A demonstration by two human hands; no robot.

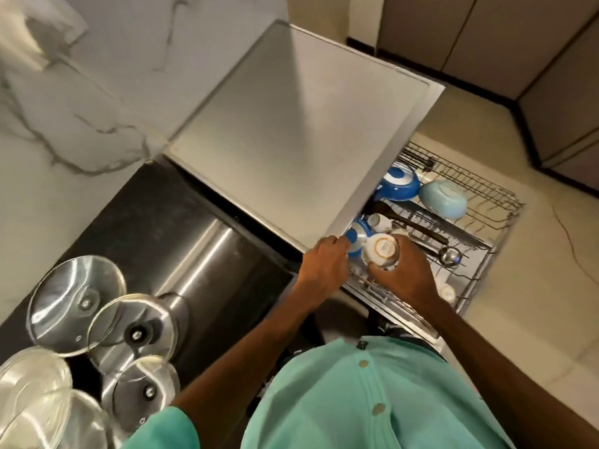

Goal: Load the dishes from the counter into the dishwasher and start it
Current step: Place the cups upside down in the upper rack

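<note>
Right of centre in the frame, your right hand [402, 277] has its fingers wrapped round a white bowl [381, 251], turned base up, over the near end of the pulled-out dishwasher rack [486, 189]. Just to its left, your left hand [324, 260] curls its fingers on the rim of a blue bowl [355, 234], tucked under the corner of the dishwasher top [291, 124]. The two bowls are touching.

Farther up the rack sit a blue pan [400, 183] and a pale blue bowl [444, 199], side by side. A steel ladle [450, 254] and a black-handled utensil [418, 222] lie across the wires between them and your hands.

Down in the lower left, the dark bench [146, 222] carries three glass lids [76, 303], overlapping, with clear glass bowls [32, 384] at the frame's edge.
</note>
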